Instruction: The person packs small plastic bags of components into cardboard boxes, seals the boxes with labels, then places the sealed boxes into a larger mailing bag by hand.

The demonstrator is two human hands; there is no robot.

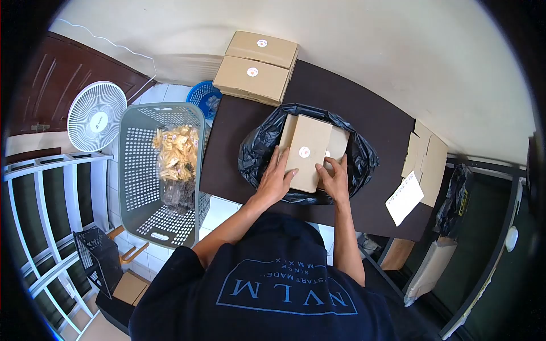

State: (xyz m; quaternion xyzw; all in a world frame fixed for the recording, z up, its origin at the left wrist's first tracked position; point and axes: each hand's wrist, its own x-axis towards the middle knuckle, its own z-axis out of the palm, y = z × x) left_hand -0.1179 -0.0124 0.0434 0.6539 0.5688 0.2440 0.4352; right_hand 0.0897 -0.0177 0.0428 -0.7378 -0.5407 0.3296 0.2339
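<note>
A small brown cardboard box (310,149) with a round white sticker lies on top of other cardboard boxes (339,140) inside an open black plastic bag (364,163). My left hand (277,176) grips its near left side, thumb on the top face and fingers along the edge. At the near right side, my right hand (334,178) holds the same box, its thumb and fingers bent over the edge. The boxes underneath are partly covered, so their full shape is hidden.
Stickered boxes (252,73) are stacked at the dark table's (364,102) far left corner. Flat cardboard (427,165) and a written paper sheet (405,199) lie on the right. Left of the table stand a grey basket (136,165) with bagged items and a white fan (98,121).
</note>
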